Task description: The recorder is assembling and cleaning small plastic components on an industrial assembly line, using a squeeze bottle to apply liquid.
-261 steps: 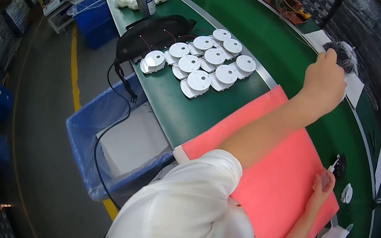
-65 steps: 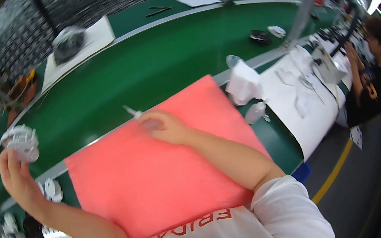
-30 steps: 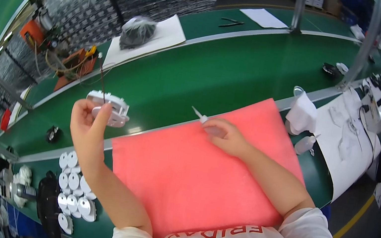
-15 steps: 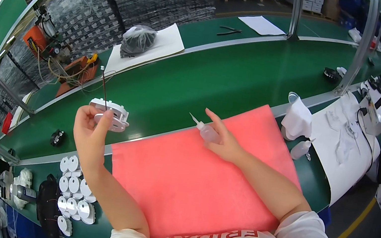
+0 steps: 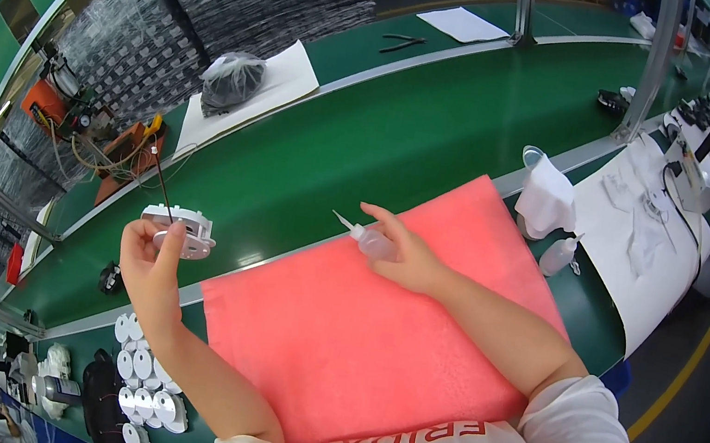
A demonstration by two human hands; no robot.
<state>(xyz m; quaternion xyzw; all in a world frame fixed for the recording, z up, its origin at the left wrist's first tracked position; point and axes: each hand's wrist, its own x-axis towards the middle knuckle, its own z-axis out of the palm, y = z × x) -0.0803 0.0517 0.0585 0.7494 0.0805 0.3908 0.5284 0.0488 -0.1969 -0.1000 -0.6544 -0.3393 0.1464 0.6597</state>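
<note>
Between thumb and fingers, my left hand [image 5: 153,258] pinches a white plastic housing [image 5: 191,236] with a thin dark cable [image 5: 162,183] rising from it. My right hand [image 5: 410,254] is closed around a small translucent squeeze bottle [image 5: 376,243]; its index finger is stretched out, and the bottle's needle tip points up and left. Both hands are above the far edge of the pink mat [image 5: 352,352], with a gap between the needle tip and the housing. Part of the housing is hidden behind my thumb.
Rows of white round parts [image 5: 147,370] lie at the lower left. Right of the mat stand another squeeze bottle [image 5: 558,255] and a white cloth [image 5: 547,207] in a container. Beyond runs a green bench strip [image 5: 319,155] with a metal edge; a bagged dark bundle [image 5: 233,81] sits past it.
The whole view has shifted a little, so bench and hands appear moved left. Both hands keep hold of the same things, and the needle tip stays apart from the housing.
</note>
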